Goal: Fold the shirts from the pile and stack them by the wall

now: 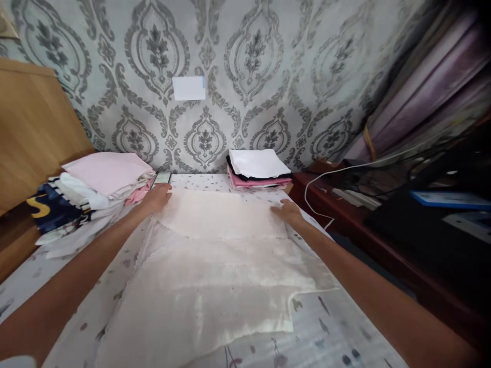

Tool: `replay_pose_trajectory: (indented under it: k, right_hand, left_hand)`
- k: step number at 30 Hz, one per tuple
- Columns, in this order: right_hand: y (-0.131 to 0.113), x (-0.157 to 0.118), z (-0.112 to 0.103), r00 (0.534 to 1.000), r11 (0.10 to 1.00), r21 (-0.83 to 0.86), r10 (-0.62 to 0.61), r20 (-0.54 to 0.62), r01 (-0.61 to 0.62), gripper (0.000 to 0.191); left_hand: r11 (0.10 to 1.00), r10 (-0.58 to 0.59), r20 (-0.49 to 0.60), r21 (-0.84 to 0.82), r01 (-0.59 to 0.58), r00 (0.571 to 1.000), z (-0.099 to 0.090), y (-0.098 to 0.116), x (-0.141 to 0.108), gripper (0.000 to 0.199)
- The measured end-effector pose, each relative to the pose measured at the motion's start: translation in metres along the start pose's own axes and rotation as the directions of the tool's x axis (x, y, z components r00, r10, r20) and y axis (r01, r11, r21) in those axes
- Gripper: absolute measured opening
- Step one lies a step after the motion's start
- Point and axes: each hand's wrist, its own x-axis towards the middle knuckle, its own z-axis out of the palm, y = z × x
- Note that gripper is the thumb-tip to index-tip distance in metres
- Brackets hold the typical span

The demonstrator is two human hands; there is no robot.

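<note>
A pale cream garment [230, 266] with scalloped edging lies spread over a patterned sheet. Its far part is folded over towards me, making a straight-sided double layer. At the far left corner of this fold, my left hand [158, 198] is closed on the cloth's edge. Opposite it, my right hand [290, 213] grips the right edge, with the thumb lying over the fabric. The fingers under the cloth are hidden on both sides. Just beyond my left hand lies a phone [162, 178] with a lit screen.
Loose clothes with a pink piece [109, 171] on top are heaped at the left, beside a wooden panel [42, 112]. A neat folded stack [259, 163] stands against the wallpapered wall. To the right are a dark red wooden ledge [341, 220], a white cable [330, 173] and a purple curtain [429, 76].
</note>
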Motion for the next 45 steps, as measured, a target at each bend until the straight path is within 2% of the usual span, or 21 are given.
replay_pose_trajectory:
  k: [3,7,9,12,13,16,18,20,22,24,26,28,32,35,37,39,41,43,45]
  right_hand:
    - [-0.002,0.012,0.004,0.989,0.994,-0.004,0.105,0.102,-0.106,0.031]
    - [0.002,0.019,0.003,0.973,0.995,0.029,0.084,0.214,-0.092,0.014]
    - [0.007,0.019,0.002,0.99,0.996,0.084,0.032,0.14,-0.045,0.014]
    - [0.015,0.017,0.006,0.994,0.985,0.172,0.008,-0.113,0.012,0.021]
    - [0.016,0.015,0.009,0.988,0.985,0.169,0.007,-0.151,0.019,0.022]
    - [0.008,0.008,0.016,0.99,0.997,0.04,-0.057,-0.127,0.062,0.028]
    - [-0.011,0.002,0.021,0.977,0.985,-0.028,-0.17,-0.128,0.168,0.035]
    - [-0.039,-0.005,0.026,0.938,0.945,-0.023,-0.325,-0.12,0.325,0.039]
    - [-0.069,-0.014,0.034,0.867,0.868,0.025,-0.494,-0.062,0.496,0.042]
    - [-0.093,-0.024,0.043,0.795,0.793,0.07,-0.607,0.01,0.605,0.045]
    - [-0.105,-0.031,0.051,0.764,0.765,0.089,-0.643,0.056,0.637,0.047]
    - [-0.106,-0.033,0.056,0.764,0.766,0.091,-0.642,0.066,0.636,0.048]
    - [-0.105,-0.032,0.05,0.752,0.755,0.071,-0.656,0.062,0.652,0.044]
    - [-0.114,-0.044,0.035,0.766,0.767,0.017,-0.642,0.022,0.642,0.038]
    - [-0.122,-0.066,0.022,0.758,0.758,0.02,-0.652,-0.001,0.652,0.037]
    - [-0.128,-0.1,0.009,0.715,0.714,0.075,-0.699,0.005,0.696,0.038]
    - [-0.129,-0.138,-0.001,0.642,0.637,0.164,-0.766,0.028,0.753,0.042]
    - [-0.125,-0.174,-0.009,0.567,0.562,0.242,-0.822,0.057,0.791,0.045]
    - [-0.118,-0.204,-0.016,0.535,0.536,0.277,-0.841,0.085,0.798,0.045]
  left_hand:
    - [0.999,0.042,0.05,0.018,-0.043,0.998,0.016,0.005,0.042,0.037]
    - [0.995,0.077,0.153,0.046,-0.084,0.985,0.02,0.002,0.064,0.027]
    - [0.992,0.092,0.129,0.071,-0.101,0.987,0.016,-0.002,0.066,0.025]
    - [0.986,0.116,-0.039,0.124,-0.111,0.992,0.012,-0.004,0.062,0.029]
    - [0.986,0.109,-0.083,0.135,-0.097,0.991,0.013,-0.003,0.059,0.031]
    - [0.995,0.038,-0.114,0.098,-0.027,0.993,0.022,0.007,0.048,0.039]
    - [0.999,0.046,-0.106,0.004,-0.046,0.993,0.031,0.021,0.037,0.044]
    - [0.984,0.127,-0.074,-0.115,-0.135,0.989,0.039,0.039,0.021,0.048]
    - [0.95,0.239,0.003,-0.21,-0.233,0.971,0.046,0.056,-0.001,0.054]
    - [0.929,0.308,0.111,-0.25,-0.273,0.945,0.051,0.062,-0.026,0.06]
    - [0.938,0.302,0.195,-0.236,-0.254,0.933,0.053,0.052,-0.048,0.064]
    - [0.962,0.24,0.226,-0.188,-0.2,0.944,0.051,0.029,-0.065,0.064]
    - [0.988,0.125,0.218,-0.115,-0.102,0.968,0.044,-0.021,-0.08,0.061]
    - [0.993,0.066,0.196,-0.109,-0.046,0.978,0.032,-0.031,-0.09,0.062]
    - [0.988,0.069,0.155,-0.146,-0.046,0.985,0.022,-0.021,-0.104,0.065]
    - [0.968,0.145,0.12,-0.222,-0.116,0.982,0.013,-0.004,-0.126,0.067]
    - [0.925,0.286,0.128,-0.295,-0.239,0.95,0.008,0.012,-0.151,0.067]
    - [0.878,0.421,0.159,-0.32,-0.356,0.893,0.008,0.022,-0.174,0.063]
    - [0.858,0.481,0.175,-0.297,-0.42,0.859,0.011,0.022,-0.191,0.058]
